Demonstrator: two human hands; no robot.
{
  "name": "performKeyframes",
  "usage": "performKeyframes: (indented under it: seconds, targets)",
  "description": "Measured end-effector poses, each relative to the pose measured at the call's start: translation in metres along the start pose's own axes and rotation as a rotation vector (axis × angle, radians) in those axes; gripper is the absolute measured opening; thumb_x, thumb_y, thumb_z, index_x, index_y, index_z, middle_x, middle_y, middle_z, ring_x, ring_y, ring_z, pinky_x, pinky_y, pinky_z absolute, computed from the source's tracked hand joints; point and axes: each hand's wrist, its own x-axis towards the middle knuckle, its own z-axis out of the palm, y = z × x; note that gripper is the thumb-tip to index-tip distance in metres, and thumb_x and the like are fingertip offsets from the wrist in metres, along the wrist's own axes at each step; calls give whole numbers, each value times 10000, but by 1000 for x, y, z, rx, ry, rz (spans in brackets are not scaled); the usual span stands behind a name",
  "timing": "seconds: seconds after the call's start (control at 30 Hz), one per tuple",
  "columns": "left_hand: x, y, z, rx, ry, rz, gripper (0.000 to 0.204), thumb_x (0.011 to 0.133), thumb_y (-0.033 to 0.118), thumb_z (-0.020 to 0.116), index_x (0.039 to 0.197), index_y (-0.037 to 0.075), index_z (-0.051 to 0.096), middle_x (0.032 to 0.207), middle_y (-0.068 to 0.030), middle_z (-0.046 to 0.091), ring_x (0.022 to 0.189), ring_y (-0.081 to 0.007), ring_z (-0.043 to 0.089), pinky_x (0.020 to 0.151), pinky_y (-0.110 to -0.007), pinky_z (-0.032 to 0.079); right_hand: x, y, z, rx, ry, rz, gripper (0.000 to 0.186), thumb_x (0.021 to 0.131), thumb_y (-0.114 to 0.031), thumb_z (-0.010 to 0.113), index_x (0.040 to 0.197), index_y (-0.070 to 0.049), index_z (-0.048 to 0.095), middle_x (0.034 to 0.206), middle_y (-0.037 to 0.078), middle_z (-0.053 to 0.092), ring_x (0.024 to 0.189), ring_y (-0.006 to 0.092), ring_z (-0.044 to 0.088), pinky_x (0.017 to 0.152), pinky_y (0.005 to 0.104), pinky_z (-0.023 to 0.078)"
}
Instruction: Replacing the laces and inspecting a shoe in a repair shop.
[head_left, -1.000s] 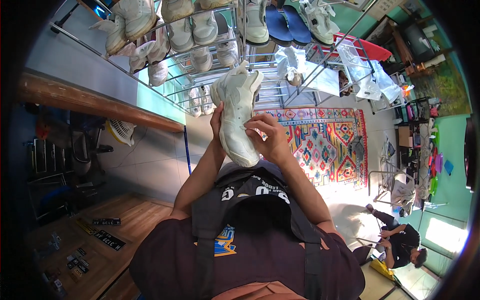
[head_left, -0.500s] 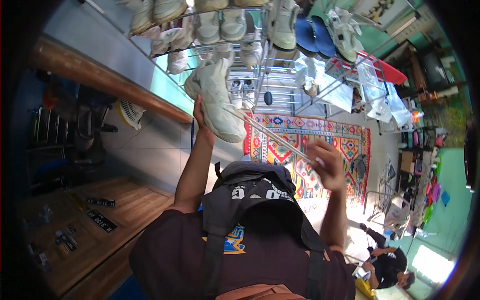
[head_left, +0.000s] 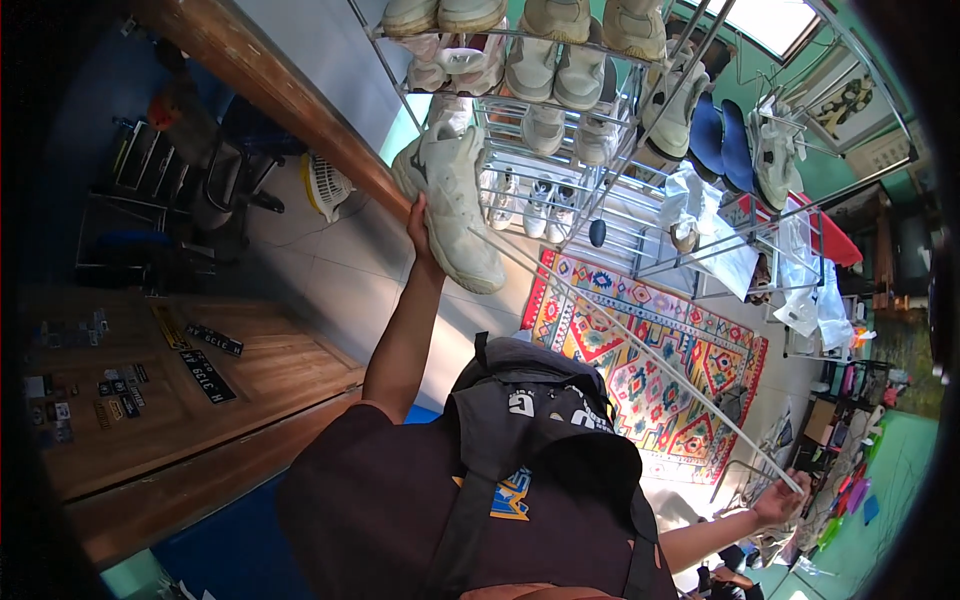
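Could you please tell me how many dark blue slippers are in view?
2: one slipper and another slipper, side by side on the metal rack, right of the white shoe in the left hand.

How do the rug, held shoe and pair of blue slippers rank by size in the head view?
1. Rug
2. Held shoe
3. Blue slippers, taken together

The shoe looks nearer, so real sizes may differ.

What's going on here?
A person's left hand holds a white shoe. The right hand, reaching far out to the right, holds a pale lace that stretches nearly straight from the shoe, across the view of a patterned rug. Ahead stands a metal rack with more shoes.
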Motion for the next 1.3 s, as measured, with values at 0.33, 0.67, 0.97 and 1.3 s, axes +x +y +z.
performKeyframes:
  seconds: [0.33,0.67,0.97,1.3]
  targets:
    - [-9,-91,37,-121,-142,-408,905,852,736,477,1402,17,464,1154,-238,612,993,-397,640,824,-533,553,-39,173,391,-755,-625,312,273,892,-5,673,1161,-43,696,1123,115,711,1073,226,663,883,324,500]
    - [-50,-109,62,-123,-341,-482,748,946,549,513,1460,12,425,1300,-170,622,1119,-301,658,970,-447,549,-64,207,468,-567,-724,251,145,917,-43,680,1056,-5,667,873,83,697,782,175,651,724,303,511]
    - [-55,-98,69,-95,-288,-415,713,946,496,549,1454,11,426,1290,-167,625,1110,-293,662,963,-436,548,-49,205,473,-567,-846,494,58,976,-26,582,996,-6,633,825,84,660,719,153,590,666,310,491]
    - [-45,-108,93,-236,-311,-437,688,965,487,522,1453,10,434,1297,-168,619,1128,-284,651,971,-437,538,-40,203,472,-549,-835,332,163,881,-12,721,1040,14,694,878,98,665,760,165,653,693,286,524]
